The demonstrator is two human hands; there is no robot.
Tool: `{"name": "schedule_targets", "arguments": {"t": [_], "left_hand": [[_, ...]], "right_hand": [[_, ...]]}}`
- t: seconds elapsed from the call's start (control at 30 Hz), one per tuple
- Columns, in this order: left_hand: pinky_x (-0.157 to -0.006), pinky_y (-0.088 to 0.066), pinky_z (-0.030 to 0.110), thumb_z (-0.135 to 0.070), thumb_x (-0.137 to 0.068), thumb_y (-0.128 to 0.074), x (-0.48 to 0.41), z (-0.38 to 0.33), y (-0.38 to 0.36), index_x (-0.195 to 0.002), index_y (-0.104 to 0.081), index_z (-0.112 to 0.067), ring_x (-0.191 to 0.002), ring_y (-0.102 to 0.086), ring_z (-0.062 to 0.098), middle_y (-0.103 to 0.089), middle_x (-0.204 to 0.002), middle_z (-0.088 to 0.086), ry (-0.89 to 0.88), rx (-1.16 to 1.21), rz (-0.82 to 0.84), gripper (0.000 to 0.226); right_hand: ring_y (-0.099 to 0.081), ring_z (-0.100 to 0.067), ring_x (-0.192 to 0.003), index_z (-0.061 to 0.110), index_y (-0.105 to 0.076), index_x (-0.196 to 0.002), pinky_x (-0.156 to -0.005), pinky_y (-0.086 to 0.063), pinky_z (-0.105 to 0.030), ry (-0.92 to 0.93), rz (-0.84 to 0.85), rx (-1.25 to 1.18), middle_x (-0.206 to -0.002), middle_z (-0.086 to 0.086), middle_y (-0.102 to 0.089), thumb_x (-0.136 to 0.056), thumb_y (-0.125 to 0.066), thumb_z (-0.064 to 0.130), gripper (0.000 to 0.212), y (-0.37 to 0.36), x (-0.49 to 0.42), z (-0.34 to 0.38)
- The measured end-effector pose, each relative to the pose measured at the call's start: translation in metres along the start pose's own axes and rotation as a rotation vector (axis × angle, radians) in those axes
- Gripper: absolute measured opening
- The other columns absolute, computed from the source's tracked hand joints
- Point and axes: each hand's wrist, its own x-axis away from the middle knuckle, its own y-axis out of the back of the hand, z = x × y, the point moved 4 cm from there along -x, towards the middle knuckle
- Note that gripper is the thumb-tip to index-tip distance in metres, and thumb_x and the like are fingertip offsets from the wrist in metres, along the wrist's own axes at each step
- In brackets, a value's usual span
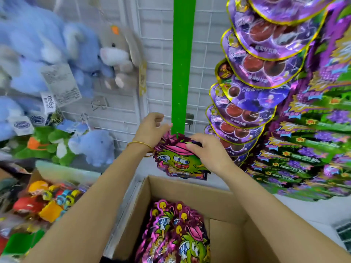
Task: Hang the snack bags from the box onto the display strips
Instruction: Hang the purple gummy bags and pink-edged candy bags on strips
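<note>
- Nearest, the box (190, 188) stands open, with a stack of snack bags (176, 234) inside.
- Just above the box's far rim, the right grip (207, 150) pinches the held bag (180, 162) by its top. The left grip (152, 128), fingers curled, is at the green strip (183, 63)'s lower end; I cannot tell if it grasps anything.
- The step in hand looks like hooking this bag on. The next move probably calls for lining its top up with a free hook.
- Beyond the box is a white wire grid (159, 54), with plush toys (47, 44) to its left and purple bags (256, 76) to its right.
</note>
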Motion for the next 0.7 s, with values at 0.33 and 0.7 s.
{"name": "schedule_targets", "arguments": {"t": [0.33, 0.7], "left_hand": [[-0.066, -0.040, 0.029, -0.021, -0.083, -0.065, -0.036, -0.008, -0.022, -0.074, -0.051, -0.012, -0.069, -0.049, 0.016, -0.053, -0.071, 0.007, -0.090, -0.036, 0.085, 0.019], [-0.048, -0.026, 0.023, -0.037, -0.089, -0.055, -0.024, -0.016, -0.014, -0.049, -0.036, -0.016, -0.051, -0.033, 0.013, -0.033, -0.053, 0.001, -0.067, -0.219, 0.191, 0.049]], "right_hand": [[-0.058, -0.027, -0.095, 0.012, -0.068, -0.105, -0.082, -0.041, -0.034, -0.010, -0.152, 0.246, -0.099, -0.009, -0.065, -0.090, -0.056, 0.013, 0.020, -0.026, -0.019, -0.013], [-0.054, -0.027, -0.091, 0.008, -0.058, -0.097, -0.076, -0.042, -0.041, -0.062, -0.426, 0.221, -0.099, -0.010, -0.059, -0.091, -0.053, 0.015, 0.010, -0.020, -0.031, 0.005]]}}
